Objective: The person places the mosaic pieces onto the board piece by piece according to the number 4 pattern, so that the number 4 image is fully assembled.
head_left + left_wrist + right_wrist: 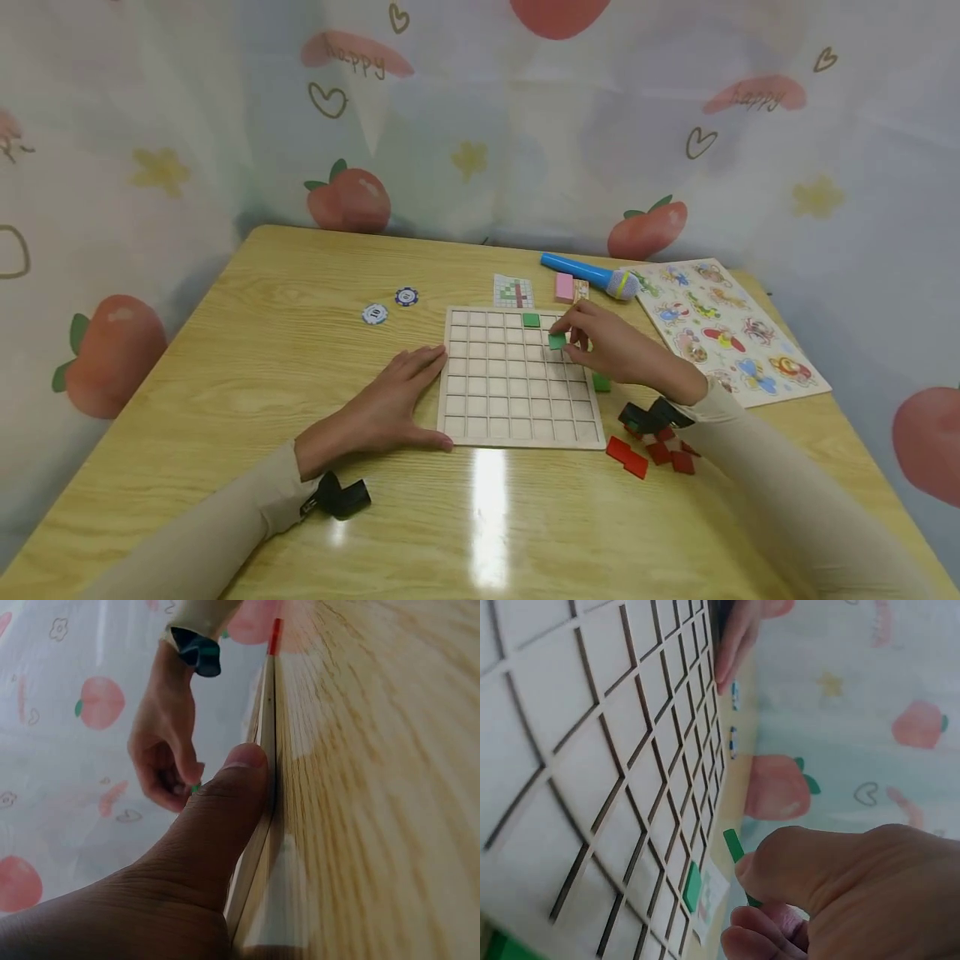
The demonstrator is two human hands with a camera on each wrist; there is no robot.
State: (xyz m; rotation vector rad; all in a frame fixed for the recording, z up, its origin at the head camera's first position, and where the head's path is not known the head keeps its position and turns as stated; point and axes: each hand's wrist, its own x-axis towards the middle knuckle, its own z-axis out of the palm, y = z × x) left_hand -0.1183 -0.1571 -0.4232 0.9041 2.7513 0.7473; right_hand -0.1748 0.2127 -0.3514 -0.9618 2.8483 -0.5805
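Note:
A pale wooden grid board point(497, 386) lies on the table. My left hand point(386, 404) rests against its left edge, fingers fairly straight and the thumb near the front-left corner; in the left wrist view that thumb point(225, 802) touches the board's side. Between thumb and fingers, my right hand point(618, 346) pinches a green square tile point(556, 341) over the board's upper right. The right wrist view shows this tile tilted and raised off the grid. Another green tile point(531, 320) sits in a top-row cell. A green piece point(601, 382) lies by the board's right edge, partly hidden.
Red pieces point(627, 457) lie right of the board, some under my right wrist. Behind it are a printed grid card point(513, 291), a pink block point(564, 287) and a blue toy microphone point(577, 267). An animal puzzle board point(742, 333) lies right; two chips point(375, 313) lie left.

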